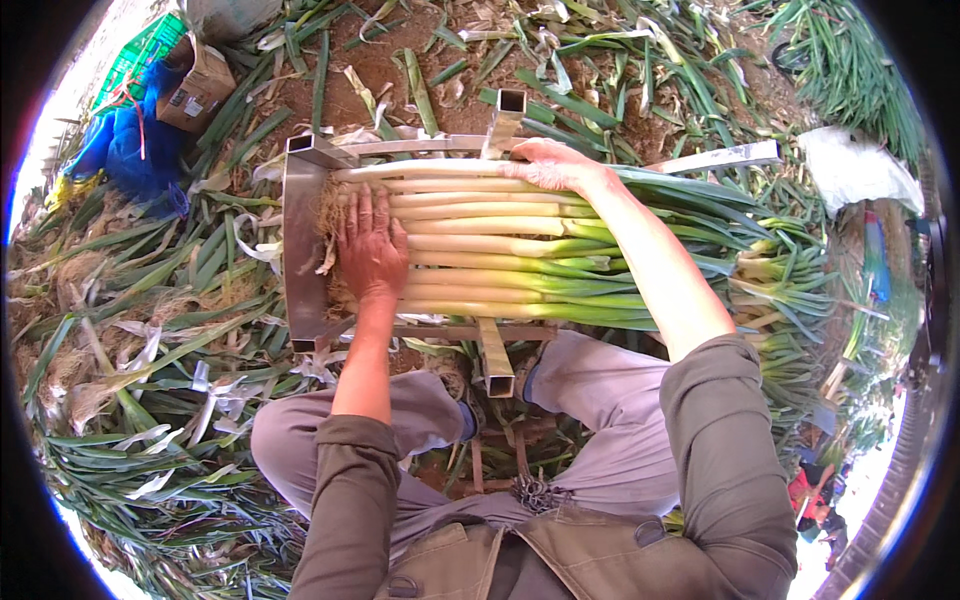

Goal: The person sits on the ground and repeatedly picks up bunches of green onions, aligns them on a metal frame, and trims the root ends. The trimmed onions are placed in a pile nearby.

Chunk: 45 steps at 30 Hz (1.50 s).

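Note:
A row of leeks (480, 246) lies side by side on a metal frame (304, 247), roots towards its upright plate at the left and green leaves to the right. My left hand (373, 244) rests flat, palm down, across the white stems near the roots, its fingers slightly apart. My right hand (551, 163) lies over the far edge of the row, about where the stems turn green. Its fingertips touch the farthest stem, and its palm side is hidden. Square metal tubes of the frame stick out beyond the row on the far side and between my knees.
Cut leek leaves and trimmings (165, 300) litter the ground all around. A cardboard box (196, 88), a green plastic crate (139, 56) and blue netting (135, 142) stand at the far left. More leeks (780, 292) lie at the right, near a white sack (862, 169). People (814, 495) are at the lower right.

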Each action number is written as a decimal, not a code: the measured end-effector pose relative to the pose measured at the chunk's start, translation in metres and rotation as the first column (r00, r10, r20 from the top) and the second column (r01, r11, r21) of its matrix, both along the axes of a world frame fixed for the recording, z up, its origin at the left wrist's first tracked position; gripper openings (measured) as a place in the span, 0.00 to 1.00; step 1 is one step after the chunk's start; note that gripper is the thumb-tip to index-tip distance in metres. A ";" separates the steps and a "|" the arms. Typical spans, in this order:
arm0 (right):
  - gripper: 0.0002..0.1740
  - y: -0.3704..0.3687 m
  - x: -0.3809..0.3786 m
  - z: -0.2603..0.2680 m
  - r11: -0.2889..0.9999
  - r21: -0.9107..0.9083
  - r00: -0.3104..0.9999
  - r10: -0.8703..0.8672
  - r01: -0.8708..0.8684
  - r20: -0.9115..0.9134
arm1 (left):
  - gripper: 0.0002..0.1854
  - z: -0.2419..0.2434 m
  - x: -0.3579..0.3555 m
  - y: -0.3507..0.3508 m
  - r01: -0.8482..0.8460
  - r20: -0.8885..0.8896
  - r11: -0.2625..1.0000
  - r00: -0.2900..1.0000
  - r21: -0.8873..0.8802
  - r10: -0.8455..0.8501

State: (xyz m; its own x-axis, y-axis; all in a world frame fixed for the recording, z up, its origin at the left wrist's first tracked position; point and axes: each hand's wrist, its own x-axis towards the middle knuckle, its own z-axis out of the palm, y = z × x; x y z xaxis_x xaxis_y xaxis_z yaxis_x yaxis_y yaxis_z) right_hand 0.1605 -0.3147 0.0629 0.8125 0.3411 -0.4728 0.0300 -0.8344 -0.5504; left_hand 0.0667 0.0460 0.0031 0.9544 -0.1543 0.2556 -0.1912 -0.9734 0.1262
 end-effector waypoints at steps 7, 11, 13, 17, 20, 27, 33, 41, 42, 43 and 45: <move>0.28 0.015 -0.033 -0.004 0.965 -0.260 0.919 0.142 -0.045 0.368 | 0.32 -0.003 0.001 0.000 -0.015 -0.006 0.999 1.000 0.044 0.015; 0.23 0.024 -0.045 -0.012 0.923 -0.385 0.867 0.175 0.021 0.467 | 0.31 -0.007 0.001 0.002 -0.008 0.035 1.000 0.999 0.030 0.007; 0.25 0.030 -0.051 -0.011 0.920 -0.385 0.834 0.157 0.071 0.529 | 0.31 -0.009 -0.002 0.003 -0.003 0.021 0.999 1.000 0.032 0.002; 0.33 0.052 -0.069 -0.011 0.840 -0.514 0.827 0.160 0.172 0.539 | 0.32 -0.008 0.006 0.006 0.004 0.058 0.998 0.998 0.059 -0.007; 0.40 0.064 -0.098 -0.022 0.869 -0.418 0.732 0.101 0.266 0.674 | 0.32 -0.009 0.006 0.006 0.005 -0.021 0.992 1.000 0.125 -0.003; 0.41 0.061 -0.103 -0.031 0.890 -0.368 0.734 0.056 0.270 0.676 | 0.32 -0.016 0.005 0.007 0.019 0.035 0.998 0.999 0.054 -0.021; 0.43 0.079 -0.111 -0.016 0.778 -0.532 0.790 0.078 0.333 0.608 | 0.32 -0.011 0.006 0.010 0.034 0.046 0.995 0.998 0.090 -0.038; 0.44 0.100 -0.159 -0.035 0.835 -0.312 0.752 -0.171 0.453 0.636 | 0.32 -0.053 0.015 0.034 0.094 0.058 0.970 0.992 0.226 -0.109; 0.43 0.100 -0.158 -0.038 0.811 -0.405 0.777 -0.093 0.421 0.623 | 0.32 -0.059 0.019 0.039 0.131 0.140 0.961 0.976 0.243 -0.169; 0.44 0.098 -0.155 -0.042 0.770 -0.506 0.808 -0.020 0.388 0.589 | 0.31 -0.064 0.022 0.043 0.191 0.066 0.981 0.980 -0.041 -0.188; 0.46 0.096 -0.152 -0.047 0.755 -0.548 0.839 -0.006 0.360 0.544 | 0.31 -0.071 0.028 0.041 0.220 0.157 0.970 0.959 0.105 -0.234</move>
State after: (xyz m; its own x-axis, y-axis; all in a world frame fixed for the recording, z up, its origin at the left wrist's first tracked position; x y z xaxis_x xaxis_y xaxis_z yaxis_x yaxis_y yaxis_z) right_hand 0.0088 -0.2188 0.0159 0.9974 -0.0567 -0.0456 -0.0507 -0.9911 0.1232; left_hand 0.0947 0.0872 -0.0681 0.8365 -0.3903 0.3845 -0.4197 -0.9076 -0.0081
